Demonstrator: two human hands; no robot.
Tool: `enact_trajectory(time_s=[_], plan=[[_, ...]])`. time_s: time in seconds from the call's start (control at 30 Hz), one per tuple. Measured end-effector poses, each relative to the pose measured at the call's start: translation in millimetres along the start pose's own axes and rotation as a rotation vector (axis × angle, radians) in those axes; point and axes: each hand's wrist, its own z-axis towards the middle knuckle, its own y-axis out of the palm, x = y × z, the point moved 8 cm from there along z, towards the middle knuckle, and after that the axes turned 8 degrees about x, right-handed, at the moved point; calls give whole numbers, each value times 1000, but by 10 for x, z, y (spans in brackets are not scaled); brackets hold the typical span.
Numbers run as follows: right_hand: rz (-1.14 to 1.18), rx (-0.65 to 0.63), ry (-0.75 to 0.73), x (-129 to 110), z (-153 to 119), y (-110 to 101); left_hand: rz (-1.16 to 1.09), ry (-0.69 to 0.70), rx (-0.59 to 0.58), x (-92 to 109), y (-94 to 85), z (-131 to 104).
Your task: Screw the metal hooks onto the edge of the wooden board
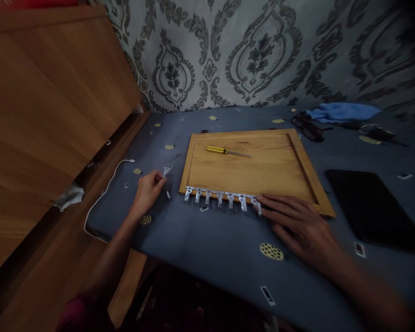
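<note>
My left hand [149, 188] pinches a small silver metal hook [166, 171] between thumb and fingertips, just left of a framed wooden board [242, 177]. Another small metal hook [168, 195] lies on the cloth below those fingers. Along the board's near edge sits a row of several metal hooks [220, 198], their curved ends hanging over the edge. My right hand [297, 223] lies with fingers stretched out at the right end of this row, its fingertips touching the last hook [257, 205]. On the board rests a yellow and black screwdriver [224, 151], its shaft pointing right.
Several tiny screws [176, 156] are scattered left of the board. A white cable [103, 193] runs along the left side. To the right lie a black tablet-like slab [373, 205], sunglasses [309, 128], a blue cloth [342, 112] and keys [376, 132]. A wooden cabinet [55, 92] stands left.
</note>
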Motion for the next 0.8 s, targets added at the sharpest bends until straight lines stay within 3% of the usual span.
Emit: enact_trajectory(time_s=[0.17, 0.43, 0.8], plan=[[-14, -8, -26, -40, 39, -22, -98, 17, 0, 126, -76, -197], [-46, -6, -53, -64, 46, -17, -193, 41, 21, 162, -144, -386], [21, -20, 31, -20, 28, -16, -242, 124, 36, 280, -199, -549]])
